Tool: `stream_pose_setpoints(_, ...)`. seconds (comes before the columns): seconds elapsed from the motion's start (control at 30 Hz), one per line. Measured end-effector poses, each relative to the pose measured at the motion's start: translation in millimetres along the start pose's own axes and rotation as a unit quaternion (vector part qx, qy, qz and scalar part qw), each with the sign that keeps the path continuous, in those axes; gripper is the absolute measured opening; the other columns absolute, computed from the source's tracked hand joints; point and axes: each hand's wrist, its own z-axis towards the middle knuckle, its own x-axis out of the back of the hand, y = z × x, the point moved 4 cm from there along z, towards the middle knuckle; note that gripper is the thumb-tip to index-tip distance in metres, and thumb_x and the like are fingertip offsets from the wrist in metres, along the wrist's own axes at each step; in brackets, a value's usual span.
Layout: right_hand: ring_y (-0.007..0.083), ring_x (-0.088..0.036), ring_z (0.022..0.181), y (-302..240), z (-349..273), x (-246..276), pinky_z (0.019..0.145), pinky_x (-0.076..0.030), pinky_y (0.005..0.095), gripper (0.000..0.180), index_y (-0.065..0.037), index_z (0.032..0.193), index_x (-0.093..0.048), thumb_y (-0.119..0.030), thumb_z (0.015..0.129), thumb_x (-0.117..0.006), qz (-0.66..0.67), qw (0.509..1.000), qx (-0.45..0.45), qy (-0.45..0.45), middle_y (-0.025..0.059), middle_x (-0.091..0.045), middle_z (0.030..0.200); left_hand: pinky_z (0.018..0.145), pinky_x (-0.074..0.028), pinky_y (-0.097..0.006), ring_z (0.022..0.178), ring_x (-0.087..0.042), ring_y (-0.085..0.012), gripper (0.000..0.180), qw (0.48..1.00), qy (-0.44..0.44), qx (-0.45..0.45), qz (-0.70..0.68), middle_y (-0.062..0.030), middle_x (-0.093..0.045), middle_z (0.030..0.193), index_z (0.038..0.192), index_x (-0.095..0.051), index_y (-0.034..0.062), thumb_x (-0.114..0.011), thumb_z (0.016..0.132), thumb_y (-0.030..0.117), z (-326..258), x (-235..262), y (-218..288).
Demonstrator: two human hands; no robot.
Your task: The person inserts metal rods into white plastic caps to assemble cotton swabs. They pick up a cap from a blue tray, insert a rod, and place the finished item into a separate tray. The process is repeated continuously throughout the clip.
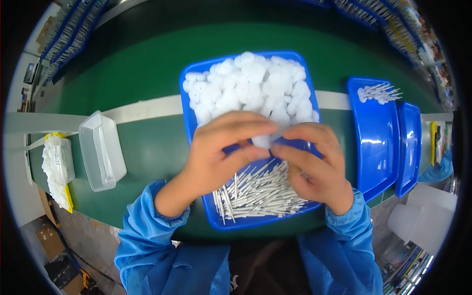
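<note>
factory assembly line | green conveyor belt (147, 147) | blue parts trays (376, 147) | blue work smock (147, 241)

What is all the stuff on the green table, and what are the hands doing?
blue tray: one, blue, middle of the table, under both hands
round white caps: a big pile, white, far half of the blue tray
thin white sticks: a heap, white, near half of the blue tray
side blue trays: two, blue, nested at the right
finished stick pieces: a small bunch, white, far end of the side blue trays
clear tub: one, see-through, left of the blue tray
bag of white parts: one, clear with white inside, far left edge
green table: one, green
left hand: one, grip on a small white cap
right hand: one, fingertips at the same small white cap
</note>
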Motion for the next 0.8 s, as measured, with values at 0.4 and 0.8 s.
stream_pose_setpoints(0.4, 0.0210, -0.066, 0.087, -65.9, 8.3, -75.1, 0.088, -0.053, 0.0398, 0.012, -0.009, 0.091, -0.075, -0.019, 0.084, -0.073, -0.156, 0.956, 0.212, -0.133, 0.0022, -0.069, 0.089, 0.079, -0.063, -0.028, 0.093, -0.070, -0.0132, 0.035, 0.966, 0.190, 0.121, -0.124, -0.0121, -0.066, 0.127, 0.141, -0.072, -0.0034, -0.069, 0.106, -0.001, -10.0, 9.2, -9.8)
stream_pose_setpoints(0.8, 0.0214, -0.072, 0.092, -22.9, 7.0, 18.3, 0.079, -0.059, 0.0345, 0.023, -0.006, 0.098, -0.079, 0.003, 0.078, -0.087, 0.200, 0.979, -0.050, -0.003, 0.0081, -0.073, 0.102, 0.091, -0.065, -0.028, 0.110, -0.070, -0.0148, 0.040, 0.976, 0.152, 0.094, -0.125, -0.0092, -0.064, 0.126, 0.146, -0.069, -0.0011, -0.066, 0.107, -0.006, -8.1, 5.9, -6.9)
